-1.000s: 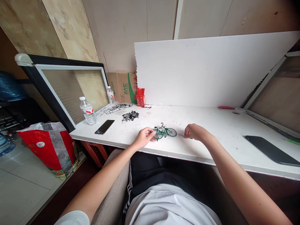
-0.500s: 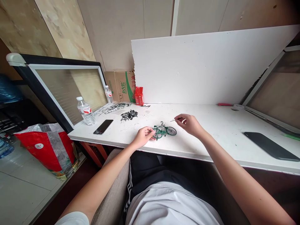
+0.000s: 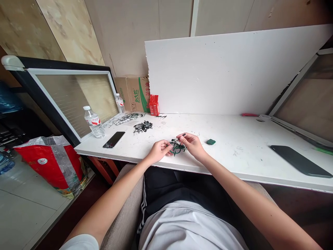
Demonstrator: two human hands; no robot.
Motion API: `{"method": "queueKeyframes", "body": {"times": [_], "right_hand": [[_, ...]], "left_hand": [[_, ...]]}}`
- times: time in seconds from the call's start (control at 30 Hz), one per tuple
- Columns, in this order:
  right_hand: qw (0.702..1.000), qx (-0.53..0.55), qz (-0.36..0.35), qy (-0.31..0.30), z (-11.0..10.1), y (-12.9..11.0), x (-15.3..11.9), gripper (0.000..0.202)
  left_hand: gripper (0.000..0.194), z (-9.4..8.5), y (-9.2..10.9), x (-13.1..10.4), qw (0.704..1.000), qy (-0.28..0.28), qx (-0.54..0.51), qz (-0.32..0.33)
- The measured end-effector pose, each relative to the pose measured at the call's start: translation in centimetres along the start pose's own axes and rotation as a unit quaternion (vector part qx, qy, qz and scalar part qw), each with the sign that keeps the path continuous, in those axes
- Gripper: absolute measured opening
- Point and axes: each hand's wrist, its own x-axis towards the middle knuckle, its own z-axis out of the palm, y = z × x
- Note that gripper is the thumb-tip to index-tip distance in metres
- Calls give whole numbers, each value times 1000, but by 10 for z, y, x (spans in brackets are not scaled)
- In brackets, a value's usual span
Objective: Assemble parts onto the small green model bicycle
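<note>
A small green model bicycle [image 3: 177,149] stands near the front edge of the white table [image 3: 229,156]. My left hand [image 3: 159,151] pinches its left end between thumb and fingers. Over the bicycle's right part is my right hand [image 3: 191,143], closed on a thin tool [image 3: 180,138] with a dark handle, its tip pointing down-left at the bicycle frame. My right fingers hide part of the bicycle. To the right of that hand lies a small dark green block [image 3: 211,142].
Black model parts [image 3: 143,127] lie at the back left, near a phone [image 3: 113,139] and a water bottle [image 3: 94,122]. A red box [image 3: 154,105] stands by the white panel [image 3: 221,74]. Another dark phone [image 3: 300,161] lies at the right.
My right hand has moved left and down with the tool, from beside the bicycle to over it. The green block now shows where that hand was. My left hand keeps its grip.
</note>
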Motion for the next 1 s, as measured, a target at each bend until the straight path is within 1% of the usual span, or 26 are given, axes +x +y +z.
{"method": "queueKeyframes", "body": {"times": [0.1, 0.27, 0.43, 0.67, 0.87, 1.0], "right_hand": [[1000, -1, -21, 14, 5, 4, -2, 46], [999, 21, -9, 27, 8, 14, -5, 43], [999, 31, -12, 34, 9, 19, -5, 41], [999, 21, -18, 32, 10, 22, -6, 43], [999, 33, -24, 28, 10, 21, -7, 40], [999, 30, -21, 22, 10, 20, -7, 40]], "left_hand": [[51, 1, 1, -1, 1000, -1, 1, -2], [54, 1, 1, -2, 1000, 12, 9, -14], [52, 0, 0, -1, 1000, 2, 0, -10], [53, -1, -1, -1, 1000, -4, -6, -10], [57, -1, 0, -1, 1000, -1, -4, -12], [57, -1, 1, -1, 1000, -3, -3, -9]]}}
